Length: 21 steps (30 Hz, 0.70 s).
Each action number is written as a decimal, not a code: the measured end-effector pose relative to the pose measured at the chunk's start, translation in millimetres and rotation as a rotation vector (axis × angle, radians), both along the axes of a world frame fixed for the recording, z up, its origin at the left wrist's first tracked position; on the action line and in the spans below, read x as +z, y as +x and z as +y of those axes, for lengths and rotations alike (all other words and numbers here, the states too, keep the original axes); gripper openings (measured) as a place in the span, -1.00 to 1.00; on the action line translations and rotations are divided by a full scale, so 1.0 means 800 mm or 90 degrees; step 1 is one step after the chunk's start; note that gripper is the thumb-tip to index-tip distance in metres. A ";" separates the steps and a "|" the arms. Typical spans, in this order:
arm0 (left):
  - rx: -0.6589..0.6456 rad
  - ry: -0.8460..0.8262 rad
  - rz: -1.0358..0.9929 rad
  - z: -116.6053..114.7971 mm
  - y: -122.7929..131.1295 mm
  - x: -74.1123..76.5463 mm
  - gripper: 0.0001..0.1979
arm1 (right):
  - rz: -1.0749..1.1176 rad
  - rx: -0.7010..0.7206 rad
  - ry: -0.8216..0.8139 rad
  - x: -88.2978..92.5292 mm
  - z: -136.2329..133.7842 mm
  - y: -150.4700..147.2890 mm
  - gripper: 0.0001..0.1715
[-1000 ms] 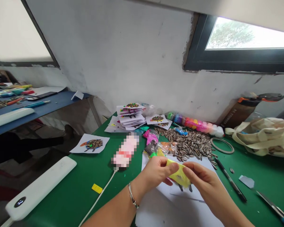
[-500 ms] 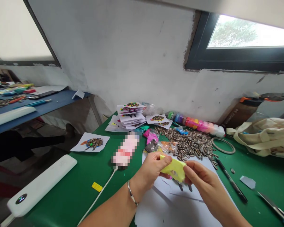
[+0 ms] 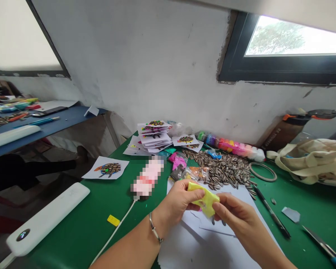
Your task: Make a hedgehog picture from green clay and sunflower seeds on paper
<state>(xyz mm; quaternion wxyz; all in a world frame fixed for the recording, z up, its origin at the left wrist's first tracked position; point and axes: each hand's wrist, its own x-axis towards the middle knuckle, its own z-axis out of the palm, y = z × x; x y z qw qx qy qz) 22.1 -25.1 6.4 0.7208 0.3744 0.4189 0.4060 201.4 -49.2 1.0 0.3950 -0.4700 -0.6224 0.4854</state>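
Between my two hands is a small yellow packet (image 3: pixel 204 198), looking like modelling clay in clear plastic. My left hand (image 3: pixel 184 196), with a silver bracelet at the wrist, pinches its left end between thumb and fingers. My right hand (image 3: pixel 232 209) grips the right lower corner with thumb and fingertips. Beneath them lie white paper sheets (image 3: pixel 196 246), the top one partly covered, with a bit of pink and dark seed shapes showing. Just beyond the hands are packets of pink clay (image 3: pixel 179 160) and orange clay (image 3: pixel 200 173), beside a heap of striped sunflower seeds (image 3: pixel 226 168).
A stack of seed-picture cards (image 3: pixel 154 138) stands at the back, and a turtle card (image 3: pixel 105 168) lies left. A white lamp bar (image 3: pixel 50 220) and a cabled, blurred pink object (image 3: pixel 147 179) are also left. Right are a pen (image 3: pixel 273 213), scissors (image 3: pixel 322 243), a tape ring (image 3: pixel 262 172) and a cloth bag (image 3: pixel 313 160).
The right fingers have shifted slightly left and down along the yellow packet, which looks more bunched. Both hands still hold it, and the view has moved a little.
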 end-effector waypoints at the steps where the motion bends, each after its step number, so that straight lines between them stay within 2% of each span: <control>1: 0.001 -0.007 -0.012 0.000 0.000 0.000 -0.58 | 0.007 0.012 -0.001 0.001 -0.001 0.000 -0.58; 11: -0.028 -0.048 -0.102 0.001 -0.002 0.000 -0.60 | 0.116 0.074 -0.092 -0.007 0.003 0.010 -0.70; 16: -0.042 -0.047 -0.108 0.001 -0.003 0.000 -0.59 | 0.125 0.072 -0.102 -0.005 0.004 0.008 -0.72; 19: -0.036 -0.041 -0.093 0.001 -0.002 -0.001 -0.58 | 0.124 0.064 -0.114 -0.007 0.002 0.006 -0.68; 21: -0.021 -0.042 -0.074 0.001 -0.001 -0.001 -0.57 | 0.111 0.042 -0.102 -0.013 0.000 0.005 -0.57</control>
